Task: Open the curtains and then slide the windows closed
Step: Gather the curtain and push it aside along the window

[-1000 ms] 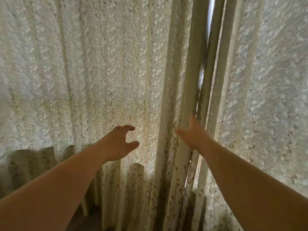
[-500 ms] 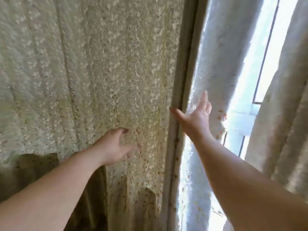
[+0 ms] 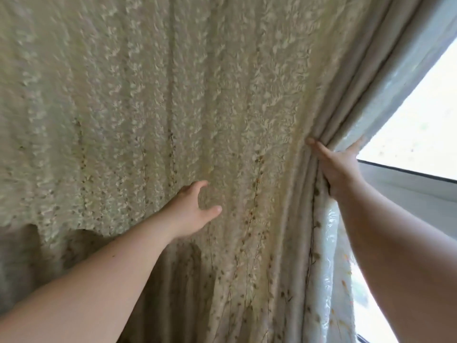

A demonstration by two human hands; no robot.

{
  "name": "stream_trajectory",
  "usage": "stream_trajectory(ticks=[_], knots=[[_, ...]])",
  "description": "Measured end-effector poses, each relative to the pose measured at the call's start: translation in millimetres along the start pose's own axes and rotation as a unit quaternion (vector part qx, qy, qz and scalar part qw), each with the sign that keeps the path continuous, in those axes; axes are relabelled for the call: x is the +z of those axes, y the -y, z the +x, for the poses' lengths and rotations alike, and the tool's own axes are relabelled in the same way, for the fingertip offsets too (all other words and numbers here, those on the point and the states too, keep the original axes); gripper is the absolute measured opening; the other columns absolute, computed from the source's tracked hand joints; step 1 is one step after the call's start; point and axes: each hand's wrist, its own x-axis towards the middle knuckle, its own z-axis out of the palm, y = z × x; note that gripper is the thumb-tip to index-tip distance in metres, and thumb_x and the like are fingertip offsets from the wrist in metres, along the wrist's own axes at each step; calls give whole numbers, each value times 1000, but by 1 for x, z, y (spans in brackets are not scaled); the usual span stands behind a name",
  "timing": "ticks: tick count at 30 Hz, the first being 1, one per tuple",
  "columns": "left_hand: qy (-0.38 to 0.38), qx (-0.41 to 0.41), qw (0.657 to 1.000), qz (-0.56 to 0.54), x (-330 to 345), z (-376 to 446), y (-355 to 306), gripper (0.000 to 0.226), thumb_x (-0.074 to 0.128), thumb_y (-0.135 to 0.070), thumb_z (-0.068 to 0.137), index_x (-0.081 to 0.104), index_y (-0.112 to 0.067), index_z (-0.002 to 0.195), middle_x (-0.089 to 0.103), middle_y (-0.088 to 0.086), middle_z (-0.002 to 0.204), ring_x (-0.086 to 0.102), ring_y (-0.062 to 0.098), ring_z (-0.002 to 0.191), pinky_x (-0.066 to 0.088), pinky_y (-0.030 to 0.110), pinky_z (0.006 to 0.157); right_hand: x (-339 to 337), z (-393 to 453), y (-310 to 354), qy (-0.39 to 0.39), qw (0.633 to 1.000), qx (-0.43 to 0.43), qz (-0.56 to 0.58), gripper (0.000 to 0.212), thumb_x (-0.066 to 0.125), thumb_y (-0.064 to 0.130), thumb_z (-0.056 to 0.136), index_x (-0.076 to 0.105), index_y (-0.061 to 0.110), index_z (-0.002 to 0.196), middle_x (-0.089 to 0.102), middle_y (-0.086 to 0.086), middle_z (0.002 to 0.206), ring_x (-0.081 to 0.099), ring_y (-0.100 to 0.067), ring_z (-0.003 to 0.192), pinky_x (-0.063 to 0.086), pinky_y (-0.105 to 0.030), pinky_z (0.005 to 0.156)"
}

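A cream, floral-textured curtain (image 3: 173,107) fills most of the view. Its right edge is bunched into folds (image 3: 346,100). My right hand (image 3: 338,167) holds that edge, thumb in front of the folds and fingers behind them. My left hand (image 3: 193,209) hovers in front of the curtain's middle with loosely curved fingers and holds nothing; I cannot tell if it touches the cloth. At the right, bright window glass (image 3: 420,125) shows above a pale window frame (image 3: 408,184).
A white sheer curtain (image 3: 329,256) hangs behind the cream one, between it and the window. The curtain's lower part (image 3: 173,280) hangs in darker folds at the bottom left.
My right hand has carried the curtain's edge leftward and now holds it bunched. The window opening at the right is wider, and the right-hand curtain has left the view. My left hand stays near the curtain.
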Motion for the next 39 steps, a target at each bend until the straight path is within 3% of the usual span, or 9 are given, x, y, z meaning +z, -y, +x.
stream_trajectory(ticks=[3, 6, 10, 15, 18, 22, 27, 34, 39], knots=[[-3, -6, 1000, -4, -39, 39, 40, 86, 52, -67, 71, 9, -38, 140, 21, 0, 151, 34, 25, 129, 31, 37, 101, 64, 16, 13, 65, 997, 38, 17, 112, 78, 70, 38, 41, 24, 133, 63, -3, 116, 62, -24, 100, 51, -42, 89], [-6, -12, 1000, -8, -64, 71, 62, 94, 49, -75, 64, 4, -40, 139, 18, 0, 152, 32, 26, 130, 31, 40, 102, 105, 17, 16, 64, 996, 22, -55, 85, 67, 77, 48, 61, 23, 113, 65, 2, 99, 61, -18, 87, 50, -30, 77], [19, 1, 999, -33, -65, 97, 86, 101, 49, -80, 58, 2, -43, 138, 12, 1, 153, 27, 26, 133, 28, 41, 103, 135, 24, -1, 10, 986, -29, -162, 102, 55, 83, 53, 43, 24, 136, 30, -9, 145, 26, -29, 135, 26, -43, 110], [11, -3, 999, -49, -62, 139, 110, 102, 51, -79, 58, 0, -43, 139, 7, 1, 154, 22, 27, 135, 26, 43, 104, 172, 40, -17, 65, 998, 6, 18, 103, 72, 72, 46, 37, 24, 130, 54, -2, 126, 53, -22, 115, 44, -44, 99], [-5, -22, 999, -44, -61, 165, 123, 101, 53, -76, 60, 0, -42, 139, 5, 1, 154, 20, 28, 136, 26, 47, 106, 205, 56, -21, 56, 998, 5, 42, 96, 72, 70, 45, 33, 24, 121, 57, 6, 109, 57, -19, 105, 48, -39, 92], [-55, -72, 995, -35, -62, 207, 145, 102, 55, -74, 62, -1, -39, 140, 2, 0, 154, 21, 30, 135, 29, 51, 105, 267, 74, -28, 107, 992, -18, 65, 107, 72, 70, 45, 26, 29, 133, 56, 16, 102, 57, -7, 92, 47, -27, 75], [-136, -127, 983, -5, -74, 267, 177, 111, 55, -77, 57, -5, -36, 141, -6, -2, 154, 9, 28, 139, 22, 51, 108, 365, 96, -32, 204, 976, -56, 47, 120, 71, 74, 46, 12, 32, 142, 46, 4, 136, 48, -20, 119, 43, -42, 99], [-307, -215, 925, 61, -113, 307, 250, 124, 48, -87, 45, -9, -34, 141, -14, -9, 153, -3, 21, 139, 13, 46, 110, 486, 119, -43, 311, 946, -53, 75, 131, 69, 81, 43, 1, 35, 145, 30, -1, 150, 36, -25, 131, 33, -32, 94], [-275, -222, 933, -69, -149, 310, 308, 136, 54, -86, 32, -17, -39, 138, -11, -7, 153, 1, 17, 140, 16, 41, 109, 580, 95, -29, 369, 917, -85, 121, 116, 73, 75, 44, 23, 29, 138, 53, 8, 131, 52, -14, 117, 42, -39, 100]])
